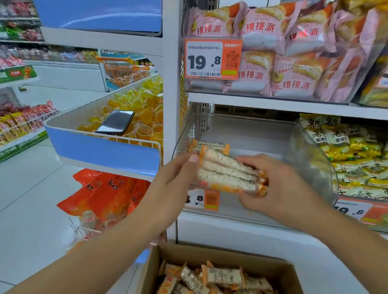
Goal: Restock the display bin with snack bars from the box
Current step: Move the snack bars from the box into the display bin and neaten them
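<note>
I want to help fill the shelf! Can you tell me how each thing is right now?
Left hand: grips one end of the bar bundle.
Right hand: grips the other end.
Snack bars: a bundle held in front of the bin.
Display bin: clear, nearly empty, a few bars at its front left.
Box: open, many bars inside.
Phone: screen dark, lying on the yellow jelly cups.
</note>
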